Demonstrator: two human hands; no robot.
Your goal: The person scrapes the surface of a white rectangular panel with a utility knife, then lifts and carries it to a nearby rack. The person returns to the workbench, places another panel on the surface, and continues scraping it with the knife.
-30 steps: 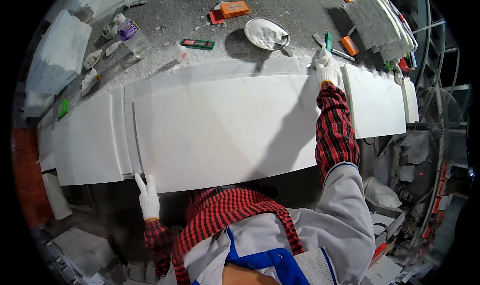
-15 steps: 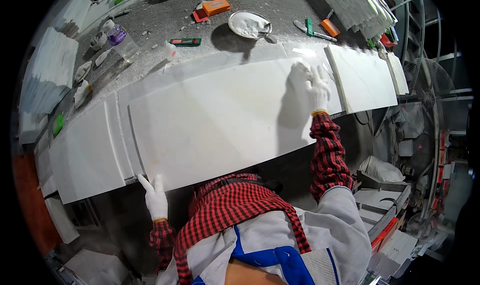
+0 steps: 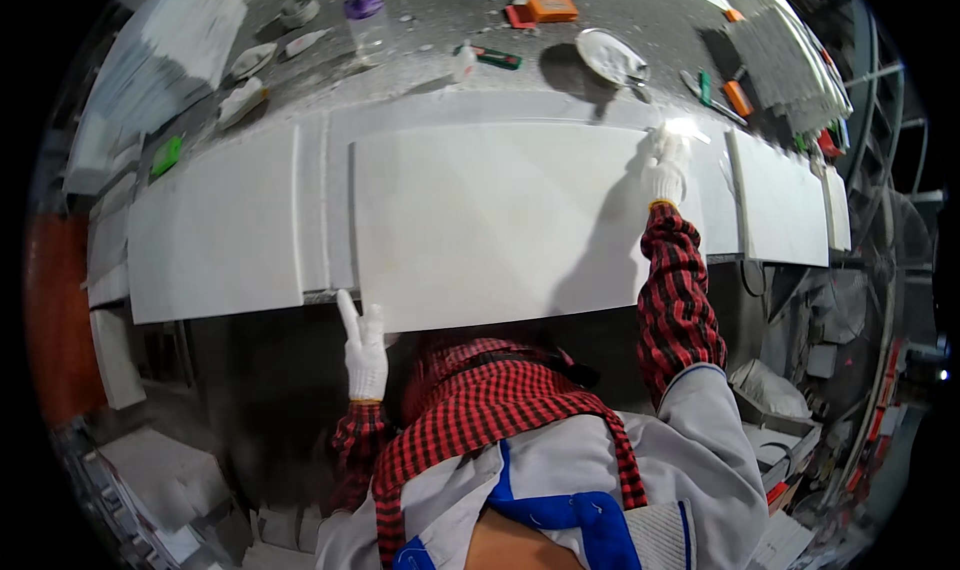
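A large white panel [image 3: 480,230] lies flat on the work table, its near edge overhanging in front of me. My left hand [image 3: 366,358], in a white knit glove, is at the panel's near left corner, index finger and thumb stretched apart. On the far right part of the panel is my right hand [image 3: 668,170], also gloved, its arm reaching forward. Glare and blur hide its fingers, so I cannot tell whether they grip anything. A bright, shiny patch [image 3: 686,129] shows at the fingertips.
White panels lie left [image 3: 220,225] and right [image 3: 785,200]. Beyond stand a bowl of white powder [image 3: 606,54], an orange box [image 3: 553,9], a green-and-red cutter-like tool [image 3: 495,58] and a clear bottle [image 3: 366,20]. Panel stacks rise at far left [image 3: 165,55] and far right [image 3: 785,60].
My view has turned left, so the table scene shifts rightward and looks more level. My right hand's fingers, spread before, now look closer together near the panel's far edge. The left hand stays by the corner.
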